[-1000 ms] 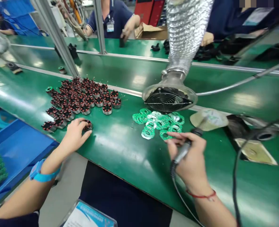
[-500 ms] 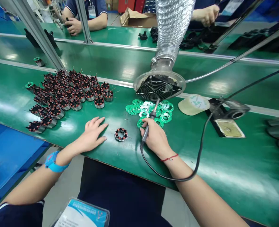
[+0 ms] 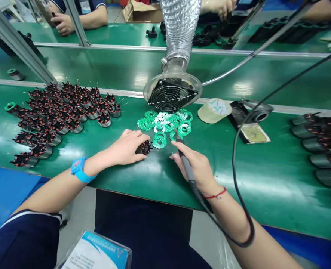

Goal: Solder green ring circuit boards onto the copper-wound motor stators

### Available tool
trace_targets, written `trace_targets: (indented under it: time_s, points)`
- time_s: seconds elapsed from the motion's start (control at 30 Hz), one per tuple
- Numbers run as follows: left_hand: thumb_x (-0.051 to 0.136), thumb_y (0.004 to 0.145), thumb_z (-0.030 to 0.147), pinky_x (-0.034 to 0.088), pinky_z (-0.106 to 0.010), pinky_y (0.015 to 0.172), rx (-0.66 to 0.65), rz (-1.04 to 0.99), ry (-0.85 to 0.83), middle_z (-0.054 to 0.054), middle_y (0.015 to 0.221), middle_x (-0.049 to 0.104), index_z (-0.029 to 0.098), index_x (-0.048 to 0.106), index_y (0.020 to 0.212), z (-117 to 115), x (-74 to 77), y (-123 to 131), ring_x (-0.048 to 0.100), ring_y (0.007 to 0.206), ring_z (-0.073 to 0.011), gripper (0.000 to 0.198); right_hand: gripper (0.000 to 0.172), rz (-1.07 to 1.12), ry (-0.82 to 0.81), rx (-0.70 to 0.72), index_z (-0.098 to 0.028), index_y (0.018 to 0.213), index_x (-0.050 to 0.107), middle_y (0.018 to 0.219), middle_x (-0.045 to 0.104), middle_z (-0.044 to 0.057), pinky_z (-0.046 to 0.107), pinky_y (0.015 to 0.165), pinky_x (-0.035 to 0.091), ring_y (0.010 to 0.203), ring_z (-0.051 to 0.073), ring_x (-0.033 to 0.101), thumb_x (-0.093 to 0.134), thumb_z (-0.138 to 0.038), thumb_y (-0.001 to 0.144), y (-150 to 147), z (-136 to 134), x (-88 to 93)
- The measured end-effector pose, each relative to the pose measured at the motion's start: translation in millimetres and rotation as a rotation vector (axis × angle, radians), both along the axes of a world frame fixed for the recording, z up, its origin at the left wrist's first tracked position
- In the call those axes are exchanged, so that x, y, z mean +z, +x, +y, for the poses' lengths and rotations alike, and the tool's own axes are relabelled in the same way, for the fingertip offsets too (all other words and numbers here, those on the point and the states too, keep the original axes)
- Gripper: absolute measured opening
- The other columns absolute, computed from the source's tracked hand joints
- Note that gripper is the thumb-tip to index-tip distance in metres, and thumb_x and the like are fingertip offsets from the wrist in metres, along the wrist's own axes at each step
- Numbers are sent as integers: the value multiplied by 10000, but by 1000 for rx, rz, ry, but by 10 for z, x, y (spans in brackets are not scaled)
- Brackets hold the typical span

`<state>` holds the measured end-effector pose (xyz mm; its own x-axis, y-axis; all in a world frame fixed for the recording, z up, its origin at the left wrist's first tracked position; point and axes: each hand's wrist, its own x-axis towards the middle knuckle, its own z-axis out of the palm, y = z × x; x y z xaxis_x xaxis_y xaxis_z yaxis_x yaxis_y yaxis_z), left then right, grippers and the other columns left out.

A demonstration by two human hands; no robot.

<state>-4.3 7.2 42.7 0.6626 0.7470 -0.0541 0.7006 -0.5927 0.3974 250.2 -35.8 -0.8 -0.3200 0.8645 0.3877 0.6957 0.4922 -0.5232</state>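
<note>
My left hand [image 3: 126, 148] is wrapped round a motor stator [image 3: 146, 148], a ring with copper windings; the palm and fingers hide much of it. In my right hand [image 3: 200, 164] is a soldering iron [image 3: 187, 168], gripped like a pen by its grey handle. Its tip points away from me, over the near edge of a spread of green ring-shaped circuit boards [image 3: 159, 141]. The stator lies just left of these boards on the green table [image 3: 120, 179]. A black cable loops from the iron's handle over my right forearm.
Many stators [image 3: 60, 112] stand grouped at the left, more [image 3: 329, 149] at the right edge. A fan hood [image 3: 171, 95] on a foil duct hangs behind the boards. Right of it are a tape roll [image 3: 213, 112] and an iron stand with a sponge [image 3: 254, 133]. Co-workers' hands show across the table.
My left hand has moved right and closed on the stator, which has shifted towards the boards. The soldering iron has turned, its tip now lower and nearer the front boards. The view has shifted right.
</note>
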Motion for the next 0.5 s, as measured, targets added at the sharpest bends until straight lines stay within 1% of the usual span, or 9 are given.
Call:
trace_targets:
  time_s: [0.1,0.17,0.23,0.3,0.4,0.5]
  points:
    - [647,852,375,382,-390,899,-67,129,44,-97,1083,561,190,548,1279,94,35,47,513,1031,-271,476,284,130,83,-101,-207,1142,629,975,750,77,319,733,573,805,193,724,505,-377,950,33,-27,-45]
    - [627,865,348,404,-372,877,-91,118,8,-100,1096,551,200,500,1351,117,-6,60,503,1019,-264,524,255,241,70,-164,-203,1079,643,980,745,86,329,735,581,822,199,724,514,-378,945,30,-35,-95]
    - [616,868,315,423,-376,890,-94,42,-41,-100,1120,558,199,426,1407,120,-82,48,506,1026,-259,584,236,330,27,-200,-205,1040,648,942,744,80,341,712,585,775,199,721,542,-383,926,35,-38,-144]
    - [648,843,309,439,-386,914,-51,-74,-82,-108,1157,564,176,407,1387,119,-163,16,518,1056,-263,610,211,410,-19,-197,-213,1009,656,908,741,66,339,682,582,708,187,708,570,-377,907,58,-41,-178]
    - [708,796,312,467,-379,909,40,-206,-124,-108,1164,570,164,461,1259,131,-243,-29,554,1047,-254,545,180,497,-97,-151,-225,960,678,824,727,35,316,619,565,615,163,673,581,-365,900,110,-49,-194]
    - [713,800,290,479,-373,900,38,-244,-125,-93,1149,581,181,472,1205,155,-264,-32,567,1030,-238,483,168,508,-152,-110,-234,932,699,773,711,20,297,564,540,567,151,645,598,-361,889,144,-60,-185]
